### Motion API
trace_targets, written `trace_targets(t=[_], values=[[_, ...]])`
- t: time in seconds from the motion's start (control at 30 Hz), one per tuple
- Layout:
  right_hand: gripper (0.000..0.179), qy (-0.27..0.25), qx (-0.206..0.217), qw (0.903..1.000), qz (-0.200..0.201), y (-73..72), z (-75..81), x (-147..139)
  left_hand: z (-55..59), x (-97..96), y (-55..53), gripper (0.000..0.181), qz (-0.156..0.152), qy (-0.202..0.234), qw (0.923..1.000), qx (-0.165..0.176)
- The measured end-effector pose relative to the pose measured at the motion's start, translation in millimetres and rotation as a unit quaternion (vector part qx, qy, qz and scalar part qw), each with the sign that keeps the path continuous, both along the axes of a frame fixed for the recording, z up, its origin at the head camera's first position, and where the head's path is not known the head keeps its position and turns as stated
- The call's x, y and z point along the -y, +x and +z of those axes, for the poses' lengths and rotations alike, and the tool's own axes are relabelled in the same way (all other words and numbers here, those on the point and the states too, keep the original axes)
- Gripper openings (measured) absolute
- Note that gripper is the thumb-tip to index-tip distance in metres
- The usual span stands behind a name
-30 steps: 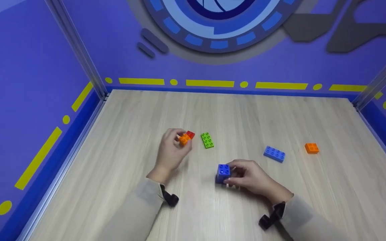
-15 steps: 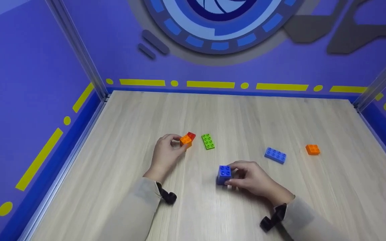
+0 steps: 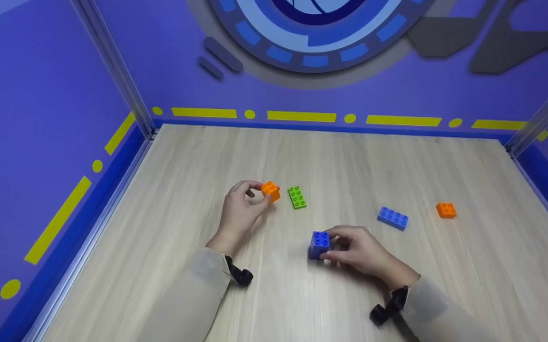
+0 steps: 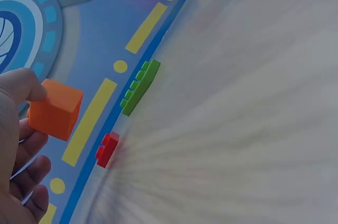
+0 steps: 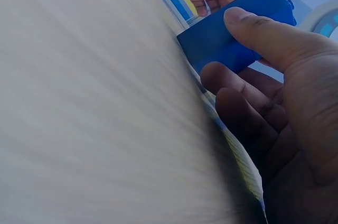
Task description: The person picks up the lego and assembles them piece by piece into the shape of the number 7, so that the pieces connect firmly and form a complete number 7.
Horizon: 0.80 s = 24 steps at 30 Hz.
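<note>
My left hand (image 3: 238,213) pinches an orange toy brick (image 3: 270,190) between thumb and fingers, studs facing up. In the left wrist view this orange brick (image 4: 55,109) is held well apart from a small red brick (image 4: 107,150) lying on the table. From the head, the orange one hides nearly all of the red. To their right lies a flat green brick (image 3: 297,197) with two rows of studs. My right hand (image 3: 359,251) grips a tall dark blue block (image 3: 320,244), upright at the middle front; its thumb presses the block's side in the right wrist view.
A lighter blue long brick (image 3: 392,218) lies beyond my right hand. Farther right sits a second orange brick (image 3: 446,210). Purple-blue panels with a yellow dashed band (image 3: 301,117) wall in the wooden table (image 3: 350,166) at the back and both sides.
My left hand has moved the orange brick slightly right and farther back, so it now covers the red brick in the head view. The right hand keeps holding the blue block in place.
</note>
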State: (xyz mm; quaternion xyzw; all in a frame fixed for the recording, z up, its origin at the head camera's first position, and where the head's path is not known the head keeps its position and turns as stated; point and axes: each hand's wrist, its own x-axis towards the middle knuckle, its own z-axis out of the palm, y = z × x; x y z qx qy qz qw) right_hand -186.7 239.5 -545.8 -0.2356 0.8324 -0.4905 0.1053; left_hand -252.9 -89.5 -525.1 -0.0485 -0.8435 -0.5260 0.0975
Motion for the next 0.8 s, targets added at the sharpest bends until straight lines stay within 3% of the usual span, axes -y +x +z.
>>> trace_targets(t=[0.57, 0.8], values=[[0.040, 0.007, 0.016, 0.9998, -0.001, -0.8, 1.2, -0.6, 24.5, -17.0, 16.8, 0.025, -0.088, 0.006, 0.9937, -0.069], [0.036, 0.013, -0.008, 0.9999, -0.004, -0.3, 1.9, 0.3, 33.1, -23.2, 25.7, 0.026, -0.116, -0.005, 0.9892, -0.089]])
